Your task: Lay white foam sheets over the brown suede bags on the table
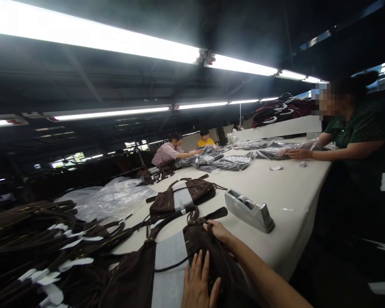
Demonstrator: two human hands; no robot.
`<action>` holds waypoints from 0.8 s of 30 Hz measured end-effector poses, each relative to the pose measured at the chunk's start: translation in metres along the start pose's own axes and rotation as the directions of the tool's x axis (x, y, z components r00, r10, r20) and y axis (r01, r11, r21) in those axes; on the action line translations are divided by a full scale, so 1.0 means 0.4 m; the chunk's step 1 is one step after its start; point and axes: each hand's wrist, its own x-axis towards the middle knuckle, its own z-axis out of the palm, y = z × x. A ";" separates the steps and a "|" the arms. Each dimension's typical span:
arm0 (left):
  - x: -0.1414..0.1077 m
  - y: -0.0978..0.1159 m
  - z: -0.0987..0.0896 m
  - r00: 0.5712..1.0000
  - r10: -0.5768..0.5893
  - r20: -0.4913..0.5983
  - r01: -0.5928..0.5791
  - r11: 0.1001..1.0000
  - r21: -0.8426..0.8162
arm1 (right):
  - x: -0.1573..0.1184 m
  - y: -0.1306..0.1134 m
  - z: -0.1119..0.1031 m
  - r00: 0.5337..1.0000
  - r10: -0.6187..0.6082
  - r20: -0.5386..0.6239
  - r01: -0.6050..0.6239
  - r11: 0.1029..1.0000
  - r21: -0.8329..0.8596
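Both hands on a dk brown handbag (197, 241), near end of the long cream table (285, 239)

L hand (197, 282) lies flat on its front, fingers straight & slightly apart; R hand (217, 231) has fingers curled at the top edge, from where I'm standing can't tell if they pinch cloth. Pale paper band (168, 280) across the bag's middle w/ a thin dk cord over it; 2nd banded handbag (162, 205) just beyond, grey tape dispenser (248, 211) to its R. Heap of brown bags (13, 252) on L (white tags (77, 263) poking out all over), clear plastic sheeting (112, 199) behind; co-worker in dk green top (354, 128), table's R side, arms out over plastic-wrapped items (271, 152); more people (163, 154) farther down
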 end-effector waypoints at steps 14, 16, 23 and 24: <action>-0.002 -0.022 0.034 0.996 0.029 -0.081 -0.032 0.999 -0.038 | -0.015 0.007 0.023 0.978 -0.062 -0.198 -0.027 0.909 -0.416; -0.002 -0.019 0.030 0.996 0.013 -0.089 -0.019 0.998 -0.065 | -0.009 0.000 0.017 0.975 -0.001 -0.224 -0.088 0.917 -0.388; 0.000 -0.019 0.009 0.996 -0.036 -0.083 0.019 0.980 -0.196 | -0.039 -0.037 -0.024 0.952 0.284 0.119 -0.281 0.959 -0.043; 0.000 -0.020 0.008 0.995 -0.045 -0.089 0.024 0.975 -0.221 | -0.048 -0.043 -0.025 0.921 0.324 0.215 -0.345 0.936 0.068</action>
